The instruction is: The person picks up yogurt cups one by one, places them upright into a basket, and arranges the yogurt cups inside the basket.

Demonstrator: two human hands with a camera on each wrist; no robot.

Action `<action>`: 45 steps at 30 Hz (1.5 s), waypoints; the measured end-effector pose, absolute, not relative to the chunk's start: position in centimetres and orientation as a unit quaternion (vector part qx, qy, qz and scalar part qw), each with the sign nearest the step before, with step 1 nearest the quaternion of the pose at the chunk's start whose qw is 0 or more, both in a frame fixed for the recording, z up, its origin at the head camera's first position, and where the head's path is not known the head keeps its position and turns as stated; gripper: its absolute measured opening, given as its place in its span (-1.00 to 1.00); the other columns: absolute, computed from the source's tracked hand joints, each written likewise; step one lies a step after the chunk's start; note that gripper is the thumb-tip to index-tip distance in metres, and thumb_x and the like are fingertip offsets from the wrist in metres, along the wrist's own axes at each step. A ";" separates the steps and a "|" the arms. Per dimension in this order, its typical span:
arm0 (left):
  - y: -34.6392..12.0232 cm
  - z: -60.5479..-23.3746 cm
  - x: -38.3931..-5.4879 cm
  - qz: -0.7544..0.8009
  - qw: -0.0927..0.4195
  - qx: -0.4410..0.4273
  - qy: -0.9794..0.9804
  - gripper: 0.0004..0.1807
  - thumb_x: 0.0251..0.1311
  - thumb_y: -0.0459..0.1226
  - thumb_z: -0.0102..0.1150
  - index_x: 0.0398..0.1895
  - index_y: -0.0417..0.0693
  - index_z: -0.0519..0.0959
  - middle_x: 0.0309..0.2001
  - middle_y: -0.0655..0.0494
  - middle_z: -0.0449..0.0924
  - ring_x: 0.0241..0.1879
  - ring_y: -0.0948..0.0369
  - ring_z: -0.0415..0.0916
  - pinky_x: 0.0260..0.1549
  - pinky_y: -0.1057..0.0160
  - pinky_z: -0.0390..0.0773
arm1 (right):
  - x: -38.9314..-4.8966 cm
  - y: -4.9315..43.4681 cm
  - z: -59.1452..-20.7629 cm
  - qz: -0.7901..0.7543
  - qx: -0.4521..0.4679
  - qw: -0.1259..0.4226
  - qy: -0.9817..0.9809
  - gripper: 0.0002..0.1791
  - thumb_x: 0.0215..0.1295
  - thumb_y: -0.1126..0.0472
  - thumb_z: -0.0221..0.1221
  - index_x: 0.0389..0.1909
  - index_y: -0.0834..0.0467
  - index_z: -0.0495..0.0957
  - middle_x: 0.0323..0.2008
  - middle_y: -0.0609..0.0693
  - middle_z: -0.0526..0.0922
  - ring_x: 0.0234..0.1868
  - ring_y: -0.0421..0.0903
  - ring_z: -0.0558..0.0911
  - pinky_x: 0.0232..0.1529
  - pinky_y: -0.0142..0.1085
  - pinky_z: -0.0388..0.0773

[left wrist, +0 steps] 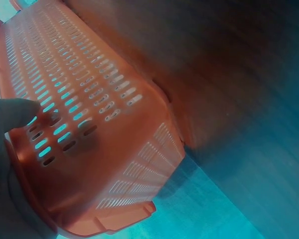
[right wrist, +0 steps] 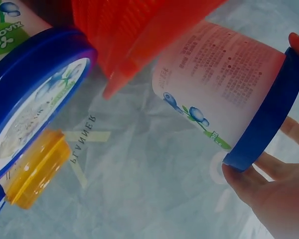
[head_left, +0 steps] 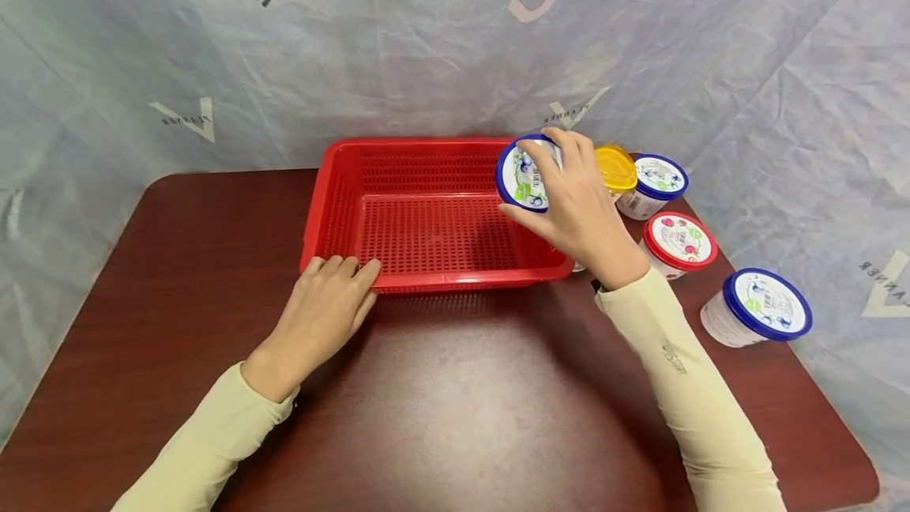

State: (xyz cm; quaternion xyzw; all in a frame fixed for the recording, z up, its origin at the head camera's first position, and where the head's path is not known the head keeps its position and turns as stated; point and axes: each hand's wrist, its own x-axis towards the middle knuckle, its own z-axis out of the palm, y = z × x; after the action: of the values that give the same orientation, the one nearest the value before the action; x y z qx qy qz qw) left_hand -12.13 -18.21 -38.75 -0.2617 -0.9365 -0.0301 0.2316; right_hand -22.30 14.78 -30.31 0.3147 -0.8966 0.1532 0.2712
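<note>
A red plastic basket (head_left: 441,281) with slotted walls sits toward the back of the table. My left hand (head_left: 323,303) grips its rim at the front left corner; in the left wrist view the thumb (left wrist: 20,113) lies along the outer wall. My right hand (head_left: 579,200) holds a white tub with a blue lid (head_left: 526,174) by the lid's edge, over the basket's right end. Blueberry pictures and small print show on the tub's side (right wrist: 209,84) in the right wrist view. The basket holds nothing where its floor shows; the right part is hidden by the hand and tub.
Right of the basket stand a yellow-lidded tub (head_left: 615,168), a blue-lidded tub (head_left: 657,178) and a red-lidded tub (head_left: 680,243). Another blue-lidded tub (head_left: 761,306) stands near the table's right edge. A printed grey sheet (head_left: 426,46) hangs behind the table (head_left: 462,401).
</note>
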 end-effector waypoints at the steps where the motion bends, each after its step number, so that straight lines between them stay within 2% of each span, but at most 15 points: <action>1: -18.2 -38.7 -12.1 -0.029 0.232 -0.262 -0.937 -0.68 0.10 -0.29 0.37 -0.12 -0.15 0.50 -0.45 -0.10 0.54 -0.42 -0.08 0.50 -0.36 0.04 0.37 | -22.5 14.7 -30.3 0.152 0.314 0.266 -0.899 -0.14 0.06 -0.18 0.43 0.31 0.14 0.37 0.30 0.31 0.32 0.33 0.22 0.25 0.25 0.11 0.33; 10: -18.3 -38.7 -12.0 -0.030 0.229 -0.262 -0.937 -0.66 0.02 -0.34 0.42 -0.16 -0.13 0.50 -0.47 -0.09 0.53 -0.44 -0.07 0.49 -0.38 0.06 0.35 | -23.9 14.3 -30.8 0.134 0.291 0.198 -0.926 -0.18 0.06 -0.22 0.41 0.22 0.18 0.40 0.31 0.32 0.26 0.32 0.24 0.22 0.20 0.11 0.34; 17: -18.4 -38.8 -12.0 -0.031 0.237 -0.263 -0.935 -0.65 -0.01 -0.35 0.43 -0.18 -0.13 0.49 -0.48 -0.09 0.53 -0.46 -0.07 0.49 -0.40 0.06 0.35 | -25.1 13.9 -31.5 0.136 0.305 0.176 -0.926 -0.21 0.05 -0.21 0.43 0.17 0.17 0.42 0.30 0.31 0.26 0.32 0.22 0.22 0.21 0.10 0.34; 25: -18.5 -38.7 -11.9 -0.031 0.237 -0.260 -0.936 -0.65 0.01 -0.35 0.42 -0.14 -0.14 0.51 -0.47 -0.09 0.54 -0.44 -0.07 0.49 -0.39 0.06 0.35 | -26.6 13.8 -32.7 0.115 0.326 0.146 -0.927 -0.18 0.11 -0.14 0.42 0.25 0.21 0.33 0.30 0.32 0.25 0.34 0.23 0.22 0.31 0.08 0.29; 37: -18.2 -38.8 -12.0 -0.028 0.239 -0.259 -0.935 -0.64 0.02 -0.34 0.42 -0.11 -0.14 0.53 -0.44 -0.09 0.56 -0.43 -0.07 0.49 -0.38 0.06 0.35 | -28.7 13.2 -34.0 0.083 0.354 0.122 -0.923 -0.17 0.06 -0.10 0.47 0.21 0.25 0.34 0.27 0.35 0.29 0.29 0.27 0.27 0.24 0.08 0.37; 45: -18.1 -38.7 -12.0 -0.024 0.238 -0.258 -0.936 -0.66 0.04 -0.33 0.41 -0.13 -0.13 0.52 -0.45 -0.09 0.56 -0.43 -0.06 0.49 -0.38 0.07 0.35 | -29.4 13.5 -35.0 0.086 0.385 0.102 -0.913 -0.20 0.07 -0.07 0.47 0.19 0.25 0.34 0.32 0.35 0.26 0.34 0.25 0.25 0.32 0.08 0.28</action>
State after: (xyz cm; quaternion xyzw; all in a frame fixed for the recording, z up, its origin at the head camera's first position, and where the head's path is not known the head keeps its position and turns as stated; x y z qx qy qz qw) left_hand -12.04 -18.12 -38.69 -0.2585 -0.9359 -0.0243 0.2380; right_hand -29.36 13.49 -34.98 0.3852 -0.9132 0.0862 0.1017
